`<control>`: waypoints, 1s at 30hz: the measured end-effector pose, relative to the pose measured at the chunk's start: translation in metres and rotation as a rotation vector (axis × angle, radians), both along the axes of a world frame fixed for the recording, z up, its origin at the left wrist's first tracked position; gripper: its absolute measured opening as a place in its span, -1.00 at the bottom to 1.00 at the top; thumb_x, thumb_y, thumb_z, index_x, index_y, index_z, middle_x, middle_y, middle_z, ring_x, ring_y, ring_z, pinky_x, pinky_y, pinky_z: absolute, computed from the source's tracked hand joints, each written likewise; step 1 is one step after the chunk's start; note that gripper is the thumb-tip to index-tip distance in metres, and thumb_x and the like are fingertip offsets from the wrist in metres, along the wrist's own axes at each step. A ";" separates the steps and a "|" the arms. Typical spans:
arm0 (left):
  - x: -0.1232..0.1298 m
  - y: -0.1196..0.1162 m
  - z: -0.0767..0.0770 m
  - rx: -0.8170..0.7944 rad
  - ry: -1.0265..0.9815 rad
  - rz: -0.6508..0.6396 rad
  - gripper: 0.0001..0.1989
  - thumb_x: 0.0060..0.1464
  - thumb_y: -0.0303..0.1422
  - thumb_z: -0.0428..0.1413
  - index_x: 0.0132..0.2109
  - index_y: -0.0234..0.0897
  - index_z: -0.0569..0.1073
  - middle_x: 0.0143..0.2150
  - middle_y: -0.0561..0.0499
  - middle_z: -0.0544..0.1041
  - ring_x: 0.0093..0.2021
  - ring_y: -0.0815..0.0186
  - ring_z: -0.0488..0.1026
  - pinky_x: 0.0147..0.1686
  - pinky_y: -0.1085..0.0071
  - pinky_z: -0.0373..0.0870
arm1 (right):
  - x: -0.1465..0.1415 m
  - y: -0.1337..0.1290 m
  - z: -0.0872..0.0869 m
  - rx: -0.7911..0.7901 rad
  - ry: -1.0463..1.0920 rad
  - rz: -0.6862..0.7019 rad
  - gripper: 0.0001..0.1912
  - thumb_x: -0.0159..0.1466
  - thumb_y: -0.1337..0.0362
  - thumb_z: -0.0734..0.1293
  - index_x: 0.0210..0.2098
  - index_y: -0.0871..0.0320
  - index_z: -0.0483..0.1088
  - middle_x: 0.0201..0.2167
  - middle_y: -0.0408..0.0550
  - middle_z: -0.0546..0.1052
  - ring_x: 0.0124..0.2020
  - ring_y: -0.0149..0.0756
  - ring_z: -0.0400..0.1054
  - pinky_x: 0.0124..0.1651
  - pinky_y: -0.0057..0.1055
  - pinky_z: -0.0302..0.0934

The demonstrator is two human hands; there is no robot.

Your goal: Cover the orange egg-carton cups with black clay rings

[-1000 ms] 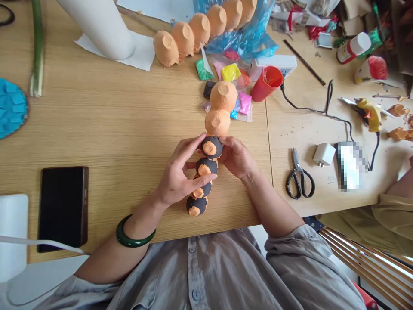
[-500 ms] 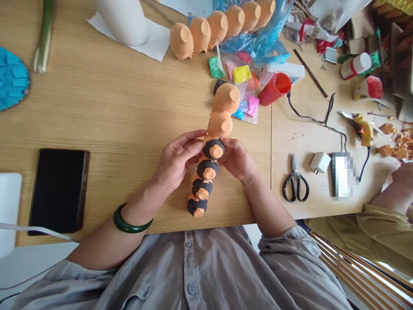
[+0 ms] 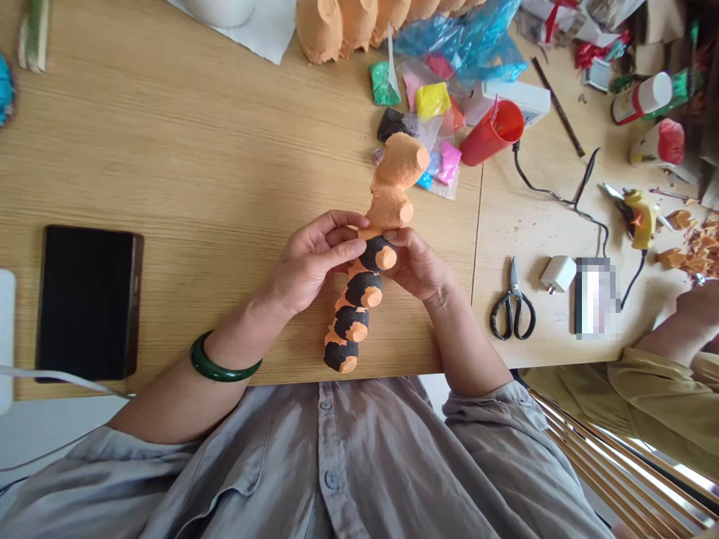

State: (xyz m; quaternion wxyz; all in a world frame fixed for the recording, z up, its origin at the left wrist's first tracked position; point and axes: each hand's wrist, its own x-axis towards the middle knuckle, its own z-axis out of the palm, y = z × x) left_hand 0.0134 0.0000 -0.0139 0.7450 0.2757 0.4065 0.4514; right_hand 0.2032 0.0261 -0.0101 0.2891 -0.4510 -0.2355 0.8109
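A long orange bumpy strip (image 3: 392,207) made of joined cups lies lengthwise in front of me. Its four nearer bumps carry black clay around orange tips; the two far bumps are plain orange. My left hand (image 3: 306,262) grips its left side by the third bump from the far end, thumb on the black clay. From the right, my right hand (image 3: 419,263) pinches the same bump, with the fingers partly hidden under the strip. Beyond the strip's far end lie packets of coloured clay, among them a yellow one (image 3: 432,99) and a black one (image 3: 393,123).
Another orange bumpy strip (image 3: 359,22) stands at the back by blue plastic (image 3: 477,45). To the right are a red cup (image 3: 493,133), scissors (image 3: 513,303), a white adapter (image 3: 558,274) and a yellow-handled tool (image 3: 640,217). A black tablet (image 3: 90,303) lies left. Another person's arm (image 3: 682,322) rests far right.
The view has shifted, so the back items sit higher in the picture. The held strip has turned slightly, its orange tips now facing more to the right. Both hands keep their hold.
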 end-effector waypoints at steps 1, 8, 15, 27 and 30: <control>0.000 -0.001 0.000 0.004 0.003 -0.004 -0.52 -0.01 -0.20 0.60 -0.04 -0.21 0.60 -0.35 0.09 0.61 -0.37 0.30 0.60 -0.40 0.41 0.57 | -0.001 0.000 0.001 -0.013 -0.009 0.003 -0.85 0.33 0.18 0.40 -0.27 0.09 0.58 -0.40 -0.22 0.67 -0.31 -0.33 0.56 -0.06 -0.33 0.48; 0.000 -0.001 -0.003 -0.032 0.033 0.005 -0.52 0.01 -0.13 0.58 -0.01 -0.17 0.64 -0.25 0.04 0.69 -0.32 0.24 0.64 -0.39 0.34 0.57 | -0.004 -0.003 0.005 0.031 -0.013 -0.023 -0.72 0.30 0.01 0.58 -0.22 0.07 0.61 -0.38 -0.16 0.69 -0.30 -0.26 0.58 -0.15 -0.35 0.53; -0.015 0.011 -0.017 -0.106 0.050 0.138 -0.43 -0.06 0.02 0.59 0.04 -0.06 0.68 -0.03 0.11 0.77 0.10 0.06 0.69 -0.09 0.22 0.63 | -0.009 0.000 0.004 0.079 -0.008 -0.049 -0.58 0.38 -0.17 0.52 -0.23 0.08 0.60 -0.30 -0.09 0.72 -0.27 -0.27 0.59 -0.17 -0.35 0.57; -0.017 0.015 -0.018 -0.124 0.060 0.136 -0.59 -0.02 0.09 0.53 -0.09 0.07 0.72 0.02 0.07 0.78 0.23 -0.09 0.64 -0.04 0.07 0.63 | -0.010 -0.008 0.002 0.244 0.010 -0.042 -0.54 0.09 -0.05 0.75 -0.20 0.05 0.65 -0.34 -0.16 0.68 -0.23 -0.25 0.61 -0.06 -0.26 0.64; -0.016 0.015 -0.019 -0.125 0.029 0.110 -0.67 0.05 0.04 0.51 -0.12 0.06 0.71 0.00 0.05 0.78 0.19 -0.06 0.66 -0.05 0.08 0.63 | -0.011 -0.008 0.001 0.266 -0.002 -0.053 -0.53 0.08 -0.09 0.75 -0.24 0.05 0.65 -0.36 -0.17 0.67 -0.26 -0.27 0.58 -0.07 -0.26 0.63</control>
